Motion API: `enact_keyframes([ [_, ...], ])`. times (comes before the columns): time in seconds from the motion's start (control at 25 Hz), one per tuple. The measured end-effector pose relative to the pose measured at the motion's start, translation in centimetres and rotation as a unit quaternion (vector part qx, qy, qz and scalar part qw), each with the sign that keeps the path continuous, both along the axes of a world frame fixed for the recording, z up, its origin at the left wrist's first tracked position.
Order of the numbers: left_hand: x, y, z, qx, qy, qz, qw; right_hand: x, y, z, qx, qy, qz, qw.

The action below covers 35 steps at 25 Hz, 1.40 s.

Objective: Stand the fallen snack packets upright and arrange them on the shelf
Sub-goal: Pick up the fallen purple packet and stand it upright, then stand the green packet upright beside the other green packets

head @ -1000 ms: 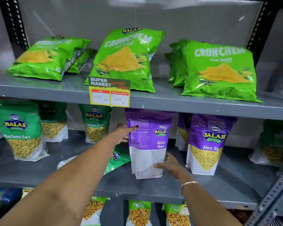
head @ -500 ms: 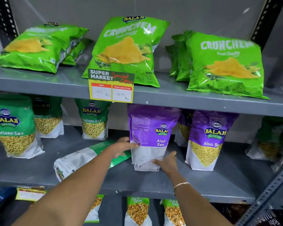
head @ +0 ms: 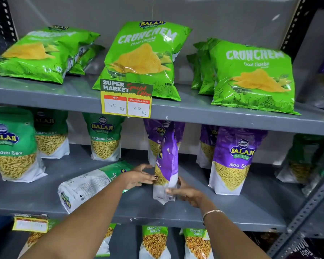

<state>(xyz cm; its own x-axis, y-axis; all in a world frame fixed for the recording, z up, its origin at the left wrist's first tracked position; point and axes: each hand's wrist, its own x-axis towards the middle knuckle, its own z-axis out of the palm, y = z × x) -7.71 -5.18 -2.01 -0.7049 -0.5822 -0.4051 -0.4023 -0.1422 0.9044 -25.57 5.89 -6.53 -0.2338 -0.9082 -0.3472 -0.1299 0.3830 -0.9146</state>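
Head view: left hand [head: 138,177], fingers spread, thumb touching the lower left side of the purple Aloo Sev packet [head: 166,165]; right hand [head: 185,193] cups its lower right side, fingers curled around it. That packet stands upright on the middle shelf [head: 241,208], long axis vertical, narrow edge toward the camera. Left of it one green Ratlami Sev packet [head: 88,186] lies fallen, top pointing back-right. Three green ones stand further left

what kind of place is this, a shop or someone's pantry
Most likely a supermarket aisle. A price tag clipped to the grey metal shelf reads "Super Market Special Offer", and rows of identical snack packets face outward for sale.
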Motion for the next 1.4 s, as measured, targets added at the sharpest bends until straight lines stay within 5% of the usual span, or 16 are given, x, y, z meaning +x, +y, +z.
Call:
enact_keyframes([
  [0.2,-2.1,0.4,-0.8,-0.119,0.027,0.088,0.989,1.5,-0.5,-1.1,-0.039,0.058,-0.076,0.995],
  [0.4,-2.7,0.4,-0.5,-0.110,0.072,0.141,0.981,-0.5,0.1,-1.1,-0.075,0.115,-0.074,0.988],
  [0.88,-3.9,1.6,-0.6,-0.163,0.028,0.188,0.968,-5.8,-0.1,-0.2,-0.102,-0.069,0.004,0.992],
  [1.16,-3.9,1.7,-1.4,-0.175,-0.016,0.214,0.961,-5.9,-1.0,-0.3,-0.130,-0.042,0.029,0.990],
  [1.4,-0.1,-0.2,-0.5,-0.278,-0.121,0.146,0.942,-4.7,0.5,1.5,0.050,0.084,0.059,0.993],
])
